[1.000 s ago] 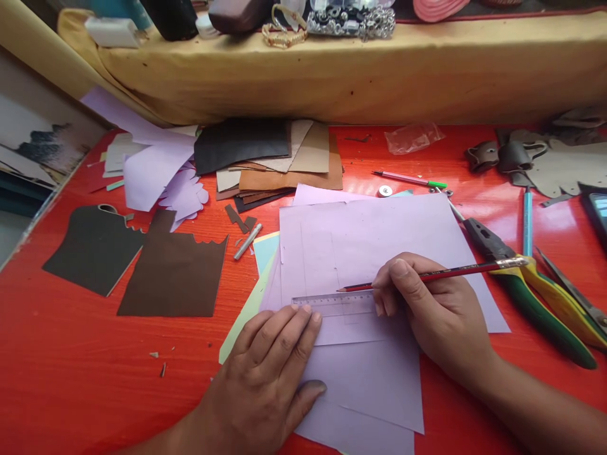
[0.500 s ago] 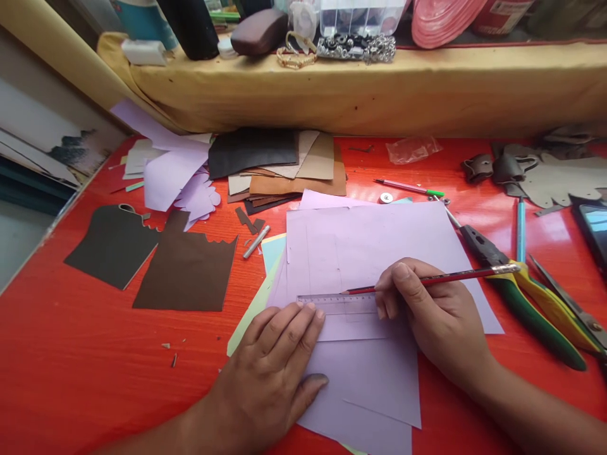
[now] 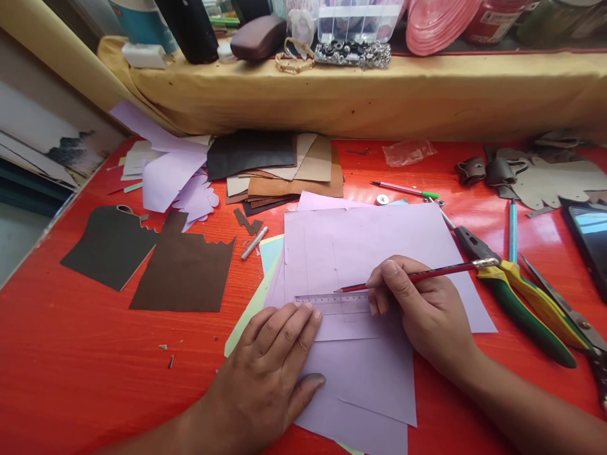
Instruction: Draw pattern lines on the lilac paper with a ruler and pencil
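Note:
My left hand (image 3: 270, 366) lies flat with fingers stretched out, its fingertips pressing the left end of a clear plastic ruler (image 3: 332, 303). The ruler rests on a lilac sheet of paper (image 3: 370, 243) stacked over other lilac and pale green sheets. My right hand (image 3: 422, 309) is closed in a writing grip on a red pencil (image 3: 427, 275). The pencil tip sits at the ruler's upper edge near its middle. Faint pencil lines show on the paper above the ruler.
Dark brown leather pieces (image 3: 183, 272) lie at left. A pile of leather scraps (image 3: 279, 164) sits behind the paper. Green and yellow handled pliers (image 3: 516, 291), scissors (image 3: 564, 303), a blue pencil (image 3: 512, 230), a pink pen (image 3: 405, 188) and a phone (image 3: 588, 234) lie at right. A yellow-covered shelf (image 3: 360, 95) runs along the back.
The camera tilted up, then shifted a little. The pencil tip has slid slightly left along the ruler's edge. My left hand stays pressed on the ruler.

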{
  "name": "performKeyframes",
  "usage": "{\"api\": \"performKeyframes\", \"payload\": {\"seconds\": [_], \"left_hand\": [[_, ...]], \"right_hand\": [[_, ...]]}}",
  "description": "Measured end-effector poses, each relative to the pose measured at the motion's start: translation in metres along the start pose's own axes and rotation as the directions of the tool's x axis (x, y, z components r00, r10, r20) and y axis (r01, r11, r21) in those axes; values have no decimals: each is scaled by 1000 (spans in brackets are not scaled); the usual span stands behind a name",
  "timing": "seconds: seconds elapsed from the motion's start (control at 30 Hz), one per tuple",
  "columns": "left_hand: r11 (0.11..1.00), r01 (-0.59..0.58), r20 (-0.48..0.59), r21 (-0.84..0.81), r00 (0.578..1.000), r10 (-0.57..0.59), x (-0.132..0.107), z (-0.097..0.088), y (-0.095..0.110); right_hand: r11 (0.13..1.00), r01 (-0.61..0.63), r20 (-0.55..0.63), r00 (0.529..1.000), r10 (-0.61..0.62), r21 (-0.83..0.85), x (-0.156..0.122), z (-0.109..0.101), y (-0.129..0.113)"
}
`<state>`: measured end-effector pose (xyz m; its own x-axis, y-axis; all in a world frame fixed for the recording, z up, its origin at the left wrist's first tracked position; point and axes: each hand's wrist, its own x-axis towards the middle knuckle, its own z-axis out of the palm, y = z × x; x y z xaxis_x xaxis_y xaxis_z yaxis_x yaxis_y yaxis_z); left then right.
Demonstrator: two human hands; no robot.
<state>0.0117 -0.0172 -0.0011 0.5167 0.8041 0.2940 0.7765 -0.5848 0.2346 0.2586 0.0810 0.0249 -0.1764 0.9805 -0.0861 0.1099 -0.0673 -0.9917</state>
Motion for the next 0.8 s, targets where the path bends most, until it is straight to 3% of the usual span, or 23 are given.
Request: {"api": "performKeyframes", "payload": {"seconds": [0.8], "left_hand": [[1000, -13, 22, 1, 1000, 13, 2, -2, 0]], "right_hand": [[1000, -13, 12, 1000, 13, -15, 0, -2, 3]]}}
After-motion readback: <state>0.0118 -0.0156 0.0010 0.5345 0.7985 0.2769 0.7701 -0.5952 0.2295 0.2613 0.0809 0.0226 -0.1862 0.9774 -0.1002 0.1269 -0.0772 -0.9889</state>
